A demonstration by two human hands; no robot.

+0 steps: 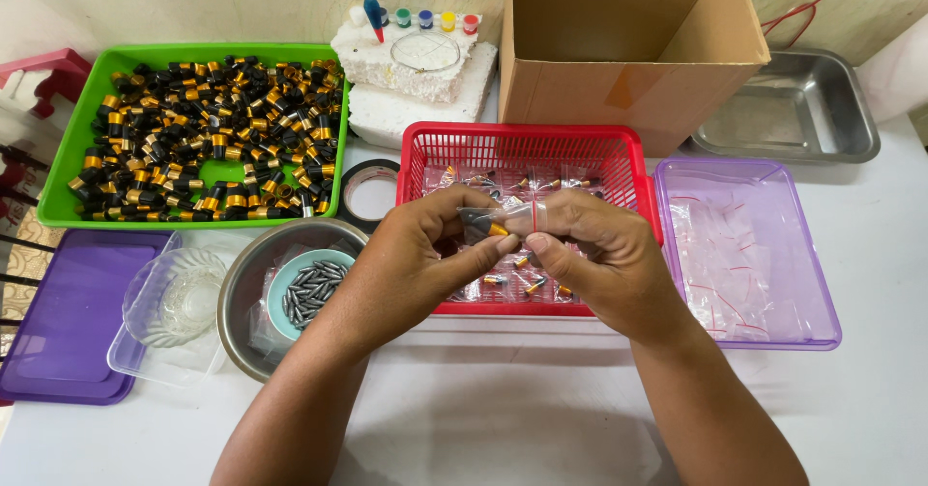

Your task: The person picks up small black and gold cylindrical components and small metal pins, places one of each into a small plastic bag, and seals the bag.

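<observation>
— What's in the containers?
— Far cardboard box [633, 66], green tray [72, 162] of black-and-gold caps [208, 138], red mesh basket [527, 143] holding filled bags.
— And the hands?
— Left hand [425, 254] and right hand [599, 254] pinch a small clear bag [505, 219] over the basket.

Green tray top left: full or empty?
Nearly full. The green tray holds a dense layer of black-and-gold caps, with only a small green patch showing.

Green tray [72, 172] of black-gold caps [208, 138], cardboard box [628, 61], steel pan [797, 109].
</observation>
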